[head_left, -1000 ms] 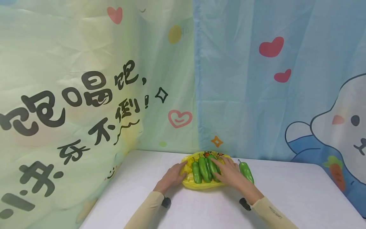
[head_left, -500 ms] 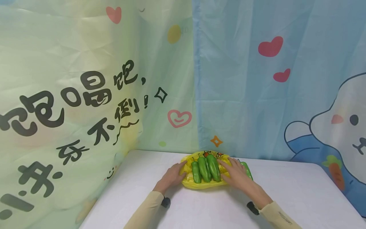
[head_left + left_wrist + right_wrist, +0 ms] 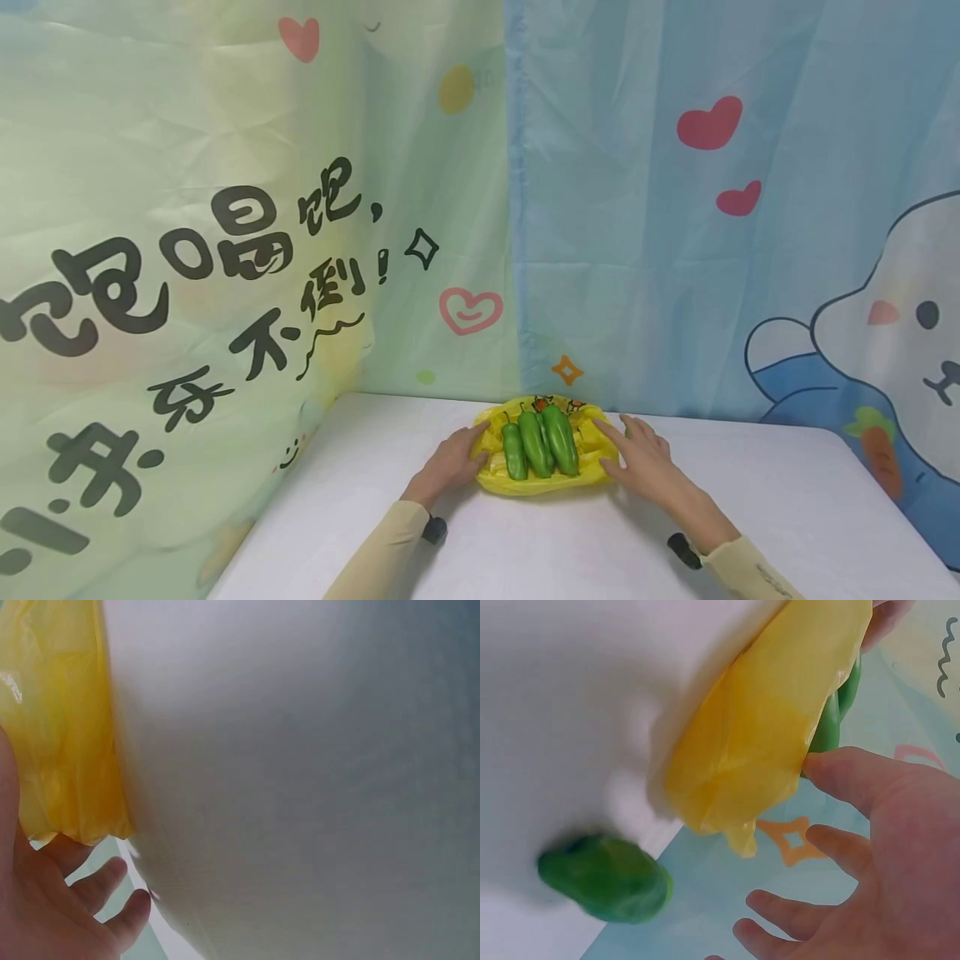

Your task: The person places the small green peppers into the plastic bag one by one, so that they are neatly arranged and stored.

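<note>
A yellow plastic bag [image 3: 525,487] lies spread on the white table, and several green peppers [image 3: 561,442] rest in it side by side. My left hand [image 3: 450,462] is at the bag's left rim, thumb and fingers spread apart over the edge. At the right rim is my right hand [image 3: 648,468]. Its thumb tip meets the bag's edge in the right wrist view, while the other fingers reach out apart, holding nothing. One loose green pepper [image 3: 611,879] lies on the table to the right of the bag; my right hand hides most of it in the head view.
The white table [image 3: 570,550] ends at a printed curtain [image 3: 600,250] behind the bag. On the left another printed curtain [image 3: 150,400] with black lettering runs along the table's side. Both wrists carry small black cameras [image 3: 684,550].
My right hand has let go of the rightmost pepper in the bag and moved right to the bag's rim, covering the loose pepper. My left hand has stayed at the left rim.
</note>
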`<state>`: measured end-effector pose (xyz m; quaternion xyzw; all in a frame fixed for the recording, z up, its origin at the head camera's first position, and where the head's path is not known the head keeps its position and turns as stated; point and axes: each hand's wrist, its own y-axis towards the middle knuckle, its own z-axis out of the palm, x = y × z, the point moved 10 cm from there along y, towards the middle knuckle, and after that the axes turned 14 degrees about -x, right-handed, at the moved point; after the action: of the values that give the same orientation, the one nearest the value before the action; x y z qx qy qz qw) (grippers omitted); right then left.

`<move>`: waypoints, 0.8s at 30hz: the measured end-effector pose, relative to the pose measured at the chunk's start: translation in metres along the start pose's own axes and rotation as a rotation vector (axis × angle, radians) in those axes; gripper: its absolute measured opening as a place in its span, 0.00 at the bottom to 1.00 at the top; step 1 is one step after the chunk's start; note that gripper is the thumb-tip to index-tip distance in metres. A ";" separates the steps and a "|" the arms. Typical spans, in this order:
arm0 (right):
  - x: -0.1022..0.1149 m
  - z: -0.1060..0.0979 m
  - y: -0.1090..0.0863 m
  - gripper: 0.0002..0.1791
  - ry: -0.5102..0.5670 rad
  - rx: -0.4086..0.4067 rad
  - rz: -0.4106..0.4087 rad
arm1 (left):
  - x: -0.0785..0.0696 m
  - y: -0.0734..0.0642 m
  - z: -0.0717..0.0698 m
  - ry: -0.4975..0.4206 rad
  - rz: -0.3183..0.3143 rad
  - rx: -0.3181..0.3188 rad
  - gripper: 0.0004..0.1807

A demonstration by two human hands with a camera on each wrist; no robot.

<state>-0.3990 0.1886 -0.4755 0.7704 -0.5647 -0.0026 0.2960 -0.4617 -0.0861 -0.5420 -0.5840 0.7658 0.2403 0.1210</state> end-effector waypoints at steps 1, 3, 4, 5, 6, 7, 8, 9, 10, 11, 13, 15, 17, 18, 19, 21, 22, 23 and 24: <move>-0.002 -0.001 -0.001 0.34 0.001 0.000 0.004 | 0.000 0.000 0.000 0.002 -0.001 0.001 0.32; -0.005 -0.002 -0.002 0.34 -0.001 0.001 0.012 | 0.000 0.000 0.000 -0.003 0.003 -0.005 0.32; -0.007 -0.002 -0.003 0.34 -0.007 0.001 0.015 | 0.000 0.000 0.000 -0.004 0.001 -0.004 0.32; -0.009 -0.002 -0.003 0.34 -0.013 0.006 0.021 | 0.001 -0.001 0.001 -0.004 -0.001 -0.004 0.32; -0.011 -0.002 -0.004 0.34 -0.015 0.009 0.027 | 0.001 -0.001 0.001 -0.004 -0.004 -0.003 0.32; -0.013 -0.002 -0.004 0.34 -0.017 0.012 0.030 | 0.002 -0.001 0.001 -0.007 -0.005 -0.005 0.31; -0.015 -0.003 -0.004 0.34 -0.017 0.014 0.033 | 0.002 -0.001 0.001 -0.008 -0.005 -0.006 0.31; -0.017 -0.003 -0.005 0.35 -0.017 0.016 0.037 | 0.002 -0.001 0.001 -0.009 -0.007 -0.006 0.31; -0.018 -0.003 -0.005 0.35 -0.018 0.019 0.040 | 0.002 -0.001 0.001 -0.008 -0.009 -0.005 0.31; -0.020 -0.004 -0.005 0.35 -0.018 0.022 0.044 | 0.002 0.000 0.001 -0.008 -0.010 -0.005 0.31; -0.023 -0.004 -0.006 0.35 -0.021 0.026 0.051 | 0.002 0.000 0.002 -0.011 -0.012 -0.004 0.31; -0.025 -0.004 -0.007 0.35 -0.024 0.032 0.062 | 0.002 0.000 0.002 -0.013 -0.015 -0.003 0.31; -0.028 -0.004 -0.007 0.35 -0.029 0.040 0.072 | 0.002 0.000 0.003 -0.014 -0.017 -0.002 0.31; -0.030 -0.004 -0.008 0.35 -0.029 0.043 0.079 | 0.003 0.000 0.003 -0.013 -0.018 -0.001 0.31; -0.031 -0.004 -0.008 0.35 -0.030 0.045 0.082 | 0.003 0.000 0.004 -0.013 -0.017 -0.002 0.31; -0.033 -0.004 -0.008 0.35 -0.031 0.048 0.089 | 0.003 0.000 0.004 -0.008 -0.014 -0.004 0.31; -0.034 -0.004 -0.008 0.35 -0.032 0.049 0.091 | 0.004 0.001 0.004 -0.006 -0.011 -0.005 0.31; -0.036 -0.004 -0.008 0.35 -0.031 0.051 0.095 | 0.004 0.001 0.005 -0.005 -0.008 -0.008 0.31; -0.037 -0.004 -0.008 0.36 -0.033 0.053 0.097 | 0.004 0.001 0.004 -0.004 -0.004 -0.010 0.31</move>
<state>-0.4043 0.2242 -0.4885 0.7494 -0.6062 0.0141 0.2660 -0.4645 -0.0867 -0.5472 -0.5854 0.7633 0.2452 0.1203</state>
